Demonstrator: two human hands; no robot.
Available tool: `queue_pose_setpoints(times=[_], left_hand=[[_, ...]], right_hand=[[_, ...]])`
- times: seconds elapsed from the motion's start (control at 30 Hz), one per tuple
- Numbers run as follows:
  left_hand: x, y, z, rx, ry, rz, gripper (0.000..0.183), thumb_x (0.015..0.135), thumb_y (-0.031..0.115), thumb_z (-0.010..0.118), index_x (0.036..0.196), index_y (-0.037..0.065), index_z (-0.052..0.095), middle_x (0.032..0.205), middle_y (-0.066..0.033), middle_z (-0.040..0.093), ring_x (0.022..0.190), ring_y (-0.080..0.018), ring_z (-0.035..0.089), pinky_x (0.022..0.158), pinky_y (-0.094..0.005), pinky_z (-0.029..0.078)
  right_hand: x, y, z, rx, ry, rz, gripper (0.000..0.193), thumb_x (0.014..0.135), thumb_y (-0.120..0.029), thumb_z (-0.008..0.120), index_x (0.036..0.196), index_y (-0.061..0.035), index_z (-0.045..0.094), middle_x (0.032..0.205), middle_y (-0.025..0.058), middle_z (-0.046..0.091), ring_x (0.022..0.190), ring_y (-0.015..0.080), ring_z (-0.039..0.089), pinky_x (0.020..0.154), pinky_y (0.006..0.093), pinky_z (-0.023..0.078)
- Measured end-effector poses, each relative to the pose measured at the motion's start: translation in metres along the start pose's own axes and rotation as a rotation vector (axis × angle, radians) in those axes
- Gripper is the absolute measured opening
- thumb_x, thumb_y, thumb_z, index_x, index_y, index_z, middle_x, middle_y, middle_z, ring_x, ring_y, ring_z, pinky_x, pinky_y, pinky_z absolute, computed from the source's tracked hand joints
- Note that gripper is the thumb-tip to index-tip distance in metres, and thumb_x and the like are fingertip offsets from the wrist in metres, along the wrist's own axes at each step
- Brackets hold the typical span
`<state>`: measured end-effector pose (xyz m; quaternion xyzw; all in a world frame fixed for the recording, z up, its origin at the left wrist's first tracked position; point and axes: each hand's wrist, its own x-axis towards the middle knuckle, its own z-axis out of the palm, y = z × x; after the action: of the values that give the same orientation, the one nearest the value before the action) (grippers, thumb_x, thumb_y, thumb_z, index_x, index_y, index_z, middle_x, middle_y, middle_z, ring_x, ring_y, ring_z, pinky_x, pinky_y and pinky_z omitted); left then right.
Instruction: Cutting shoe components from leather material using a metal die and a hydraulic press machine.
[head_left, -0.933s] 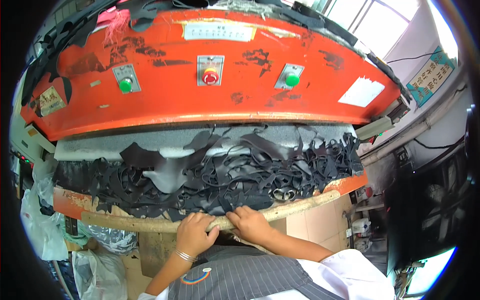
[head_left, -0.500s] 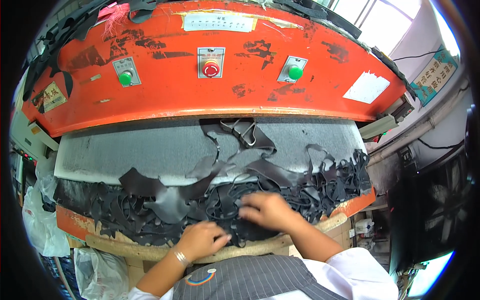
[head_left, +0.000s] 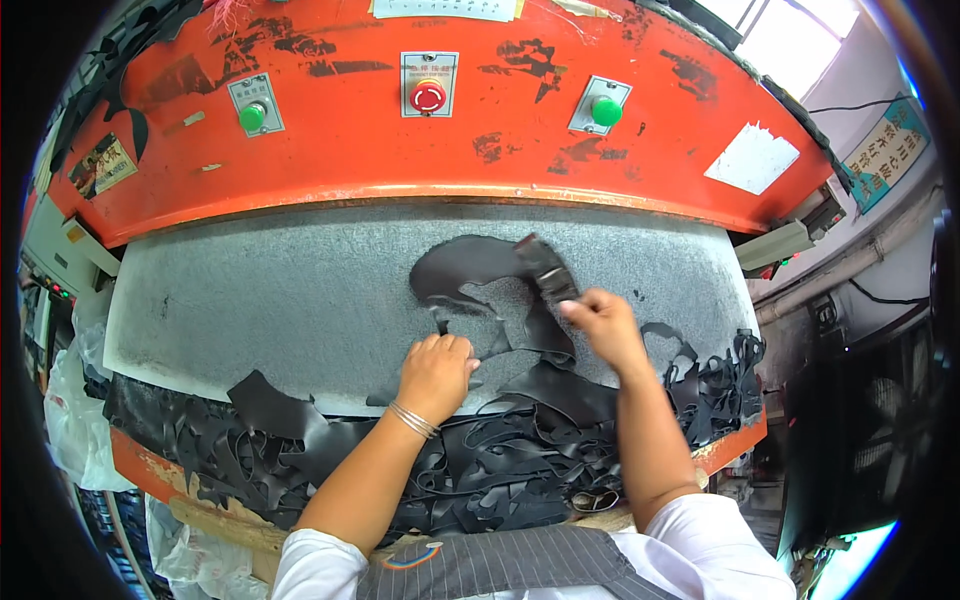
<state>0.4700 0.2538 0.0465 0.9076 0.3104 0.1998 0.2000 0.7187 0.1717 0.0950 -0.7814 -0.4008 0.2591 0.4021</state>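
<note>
A dark leather sheet (head_left: 465, 262) with a large cut-out lies on the grey cutting bed (head_left: 250, 290) of the orange press. At its near left side, my left hand (head_left: 437, 378) is closed, the fingertips meeting a thin strip of the leather. To the right, my right hand (head_left: 603, 322) grips a dark narrow block (head_left: 548, 272) with a reddish far end, raised over the leather's right edge. Blur keeps me from telling its exact kind. Between my forearms spreads a heap of dark leather scraps (head_left: 500, 465). A metal-rimmed outline shape (head_left: 595, 500) rests at the heap's near edge.
Beyond the bed, the press's orange front (head_left: 330, 150) carries a red emergency stop button (head_left: 427, 95), a left green button (head_left: 252, 117) and a right green button (head_left: 606, 111). Clear plastic bags (head_left: 80, 430) hang at the left. A dark fan-like machine (head_left: 885, 400) stands right.
Both hands have moved forward from the scrap heap onto the bed. My right hand now holds the dark block. The metal cutting die no longer shows on the leather. The view has shifted.
</note>
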Motion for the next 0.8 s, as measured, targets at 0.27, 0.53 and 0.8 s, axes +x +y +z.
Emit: queue_pose_setpoints(times=[0.27,0.53,0.8], left_hand=[[-0.010,0.008,-0.044,-0.289,-0.055,-0.151,0.017,0.084,0.021,0.070,0.091,0.006,0.069,0.081,-0.0099,0.064,0.072,-0.0238,0.063,0.066,-0.0347,0.050],[-0.004,-0.031,-0.036,-0.293,0.275,-0.190,0.015,0.081,0.015,0.072,0.090,0.004,0.069,0.084,-0.0091,0.065,0.082,-0.0247,0.062,0.075,-0.0358,0.049],[0.026,-0.060,-0.014,-0.234,0.317,-0.148,0.034,0.078,0.017,0.073,0.109,0.006,0.065,0.103,-0.0104,0.066,0.098,-0.0307,0.058,0.089,-0.0391,0.045]], right_hand=[[0.047,0.006,-0.042,-0.266,0.005,-0.654,0.029,0.078,-0.016,0.076,0.074,-0.0002,0.052,0.096,0.0174,0.065,0.086,0.0349,0.060,0.078,0.0400,0.048],[0.084,-0.009,0.049,-0.385,-0.249,-0.823,0.027,0.078,-0.019,0.075,0.077,-0.0006,0.055,0.106,0.0197,0.064,0.101,0.0380,0.057,0.086,0.0434,0.047],[0.097,0.005,0.070,-0.328,-0.191,-0.870,0.028,0.077,-0.022,0.077,0.080,-0.0021,0.058,0.103,0.0157,0.064,0.099,0.0342,0.057,0.085,0.0415,0.048]])
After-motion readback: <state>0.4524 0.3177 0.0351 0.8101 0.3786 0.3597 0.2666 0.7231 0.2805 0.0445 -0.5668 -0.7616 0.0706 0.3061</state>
